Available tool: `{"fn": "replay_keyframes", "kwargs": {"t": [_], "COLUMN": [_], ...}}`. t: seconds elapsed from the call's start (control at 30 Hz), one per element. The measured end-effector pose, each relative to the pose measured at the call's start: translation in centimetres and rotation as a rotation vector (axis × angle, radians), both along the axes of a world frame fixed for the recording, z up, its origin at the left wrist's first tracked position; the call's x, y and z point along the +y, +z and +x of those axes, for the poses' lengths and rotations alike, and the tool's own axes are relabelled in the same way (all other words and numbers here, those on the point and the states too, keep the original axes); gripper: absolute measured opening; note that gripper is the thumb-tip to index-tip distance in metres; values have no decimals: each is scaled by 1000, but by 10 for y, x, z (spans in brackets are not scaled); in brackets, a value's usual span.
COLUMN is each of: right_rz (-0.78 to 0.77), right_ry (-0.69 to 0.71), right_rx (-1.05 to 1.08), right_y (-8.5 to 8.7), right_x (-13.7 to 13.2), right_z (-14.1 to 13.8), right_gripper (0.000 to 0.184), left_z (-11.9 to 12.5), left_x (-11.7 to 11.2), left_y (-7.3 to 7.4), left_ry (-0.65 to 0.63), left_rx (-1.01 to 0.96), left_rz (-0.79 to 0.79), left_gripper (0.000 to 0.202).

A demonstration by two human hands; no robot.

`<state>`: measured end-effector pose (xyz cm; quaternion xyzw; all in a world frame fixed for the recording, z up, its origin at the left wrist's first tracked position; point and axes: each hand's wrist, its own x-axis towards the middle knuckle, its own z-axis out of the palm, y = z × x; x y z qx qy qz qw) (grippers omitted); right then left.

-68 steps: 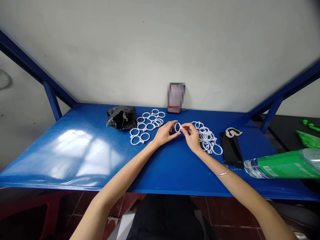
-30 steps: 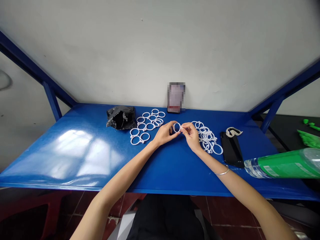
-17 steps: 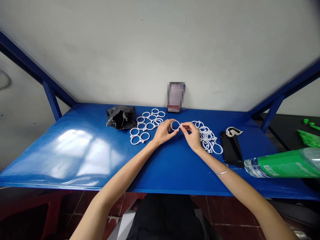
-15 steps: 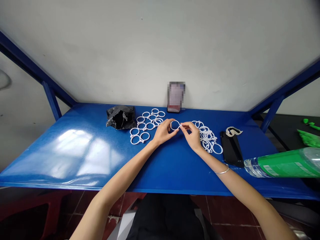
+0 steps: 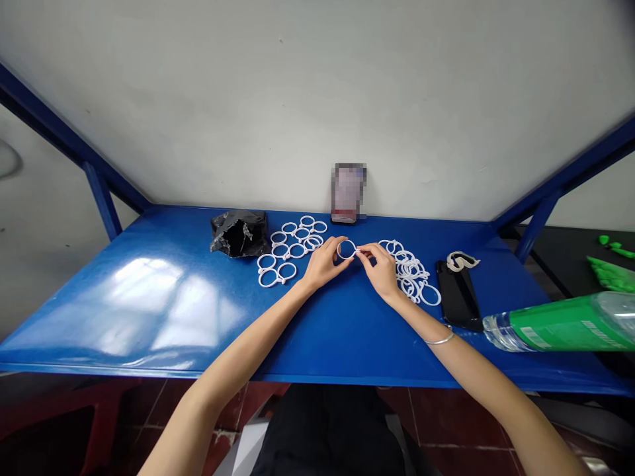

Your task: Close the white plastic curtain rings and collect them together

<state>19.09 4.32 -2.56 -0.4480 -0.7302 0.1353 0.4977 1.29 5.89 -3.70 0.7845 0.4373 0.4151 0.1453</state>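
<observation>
Both hands meet above the middle of the blue table [image 5: 163, 311] and share one white plastic ring [image 5: 346, 249]. My left hand [image 5: 325, 263] pinches the ring's left side with thumb and fingers. My right hand [image 5: 381, 270] pinches its right side. To the left of the hands lies a group of several closed white rings [image 5: 292, 250]. A tangled pile of several white rings [image 5: 413, 276] lies just right of my right hand.
A crumpled black bag [image 5: 238, 233] sits at the back left. A blurred upright card [image 5: 348, 192] leans on the wall. A black phone [image 5: 458, 295] and a beige clip [image 5: 462, 261] lie to the right. A green-labelled bottle [image 5: 560, 325] lies at the right edge.
The ring held between my hands has turned from edge-on to facing me and shifted slightly left. Both hands stay in place.
</observation>
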Motion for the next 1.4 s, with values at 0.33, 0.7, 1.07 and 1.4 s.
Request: {"fn": "replay_keyframes", "kwargs": {"t": [0.33,0.7,1.07,1.4], "right_rz": [-8,-7,-3,3], "right_ry": [-24,-29,-24,-15], "right_rx": [-11,-13,-9,-22], "right_y": [-2,-3,-1,-1], "right_x": [2,2,2,2], "right_z": [2,3,3,3], "right_gripper": [17,21,22,20], "left_z": [0,-1,-1,-1], "left_x": [0,0,0,0], "left_y": [1,1,1,1], "left_ry": [-28,-41,-48,-53], "left_rx": [-2,-1,-8,-15], "left_rz": [-9,-18,-35,-33], "left_gripper": [39,42,44,43]}}
